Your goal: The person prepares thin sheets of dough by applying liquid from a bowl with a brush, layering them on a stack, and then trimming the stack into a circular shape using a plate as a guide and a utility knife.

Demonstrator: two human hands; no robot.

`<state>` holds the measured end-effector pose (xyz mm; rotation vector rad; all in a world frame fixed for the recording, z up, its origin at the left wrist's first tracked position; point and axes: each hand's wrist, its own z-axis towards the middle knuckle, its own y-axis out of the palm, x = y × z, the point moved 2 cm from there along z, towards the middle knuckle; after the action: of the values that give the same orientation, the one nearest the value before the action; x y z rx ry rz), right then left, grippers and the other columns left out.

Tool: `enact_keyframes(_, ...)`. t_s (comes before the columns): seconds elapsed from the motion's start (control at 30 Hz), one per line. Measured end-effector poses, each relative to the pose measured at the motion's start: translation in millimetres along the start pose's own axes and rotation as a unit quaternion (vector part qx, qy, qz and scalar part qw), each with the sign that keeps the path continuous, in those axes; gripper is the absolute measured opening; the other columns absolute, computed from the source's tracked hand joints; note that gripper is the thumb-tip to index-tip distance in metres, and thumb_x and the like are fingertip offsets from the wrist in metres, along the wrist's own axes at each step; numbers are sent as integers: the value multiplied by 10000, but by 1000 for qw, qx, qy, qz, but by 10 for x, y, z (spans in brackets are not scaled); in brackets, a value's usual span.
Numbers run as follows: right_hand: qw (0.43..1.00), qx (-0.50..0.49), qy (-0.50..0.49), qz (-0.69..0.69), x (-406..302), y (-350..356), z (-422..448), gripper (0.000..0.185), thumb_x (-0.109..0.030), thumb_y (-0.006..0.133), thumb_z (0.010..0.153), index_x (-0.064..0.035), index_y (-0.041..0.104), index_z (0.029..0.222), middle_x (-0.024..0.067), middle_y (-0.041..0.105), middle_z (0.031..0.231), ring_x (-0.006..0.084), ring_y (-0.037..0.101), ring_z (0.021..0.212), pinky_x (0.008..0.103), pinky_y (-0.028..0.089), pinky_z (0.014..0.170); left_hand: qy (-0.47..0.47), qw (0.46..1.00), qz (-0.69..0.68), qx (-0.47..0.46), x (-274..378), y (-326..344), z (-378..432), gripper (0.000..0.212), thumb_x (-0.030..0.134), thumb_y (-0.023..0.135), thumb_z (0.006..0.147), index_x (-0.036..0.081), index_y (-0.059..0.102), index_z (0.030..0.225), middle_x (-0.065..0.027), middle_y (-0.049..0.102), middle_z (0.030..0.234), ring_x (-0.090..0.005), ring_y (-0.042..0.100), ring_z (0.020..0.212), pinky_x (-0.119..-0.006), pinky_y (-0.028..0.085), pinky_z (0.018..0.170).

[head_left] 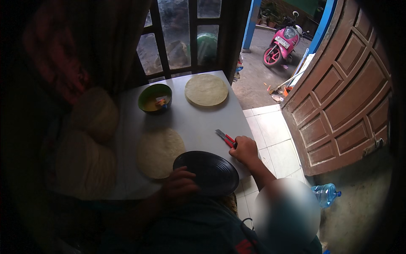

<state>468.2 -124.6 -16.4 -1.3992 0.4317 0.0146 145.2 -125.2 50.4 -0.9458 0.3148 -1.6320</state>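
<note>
My right hand [245,149] grips a red utility knife [229,140] at the right side of the white table [203,127]; its blade points away to the left. A dark oval plate [212,174] with ridged rings lies at the front edge, close to my body. The fingers of my left hand [180,182] reach over the plate's left rim; shadow hides whether they grip it. Partly behind the plate lies a pale round stack of thin dough sheets [160,152]. A similar round stack [206,90] sits at the far right corner.
A green bowl [154,98] at the back holds yellowish contents and a small colourful packet. Larger pale rounded bundles [85,162] fill the dim left end. To the right are a brown wooden door [345,85], a blue water bottle [326,194] and, outside, a pink scooter [282,41].
</note>
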Motion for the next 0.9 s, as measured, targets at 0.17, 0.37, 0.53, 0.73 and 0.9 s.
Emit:
enact_keyframes(0.17,996,-14,32,80,41,-379,-29,269,-259,742,687,-50,650,831,142,640,839,335,648,810,449,518,751,38,998,-16,-43,-105,254,10,174,143,765,775,149,693,933,-36,641,917,-270,619,1122,-526,406,1090)
enact_keyframes(0.37,984,-32,22,175,-99,-606,-168,273,-243,735,702,-43,652,868,147,632,843,341,640,812,441,515,751,24,992,19,-123,-421,644,-18,259,187,776,756,140,649,977,-51,649,973,-294,606,1151,-549,384,1105)
enact_keyframes(0.53,989,-19,2,148,-120,-466,-245,269,-240,724,714,-45,650,883,146,638,857,349,636,842,447,509,773,-18,986,55,-159,-652,905,-65,328,233,805,712,136,653,986,-55,656,1026,-316,575,1214,-581,346,1124)
enact_keyframes(0.73,992,-10,-44,117,-223,-296,-235,253,-247,731,705,-67,652,863,134,637,841,346,631,827,462,496,763,-66,982,39,-170,-570,774,-61,377,301,786,752,175,676,1090,-40,650,1108,-324,520,1283,-587,327,1136)
enact_keyframes(0.9,995,-33,-76,53,-309,-228,-179,239,-255,749,693,-83,633,811,126,619,810,344,624,818,483,481,748,-121,979,54,-152,-441,489,-255,415,335,832,744,175,687,1099,-44,648,1145,-337,511,1292,-593,315,1139)
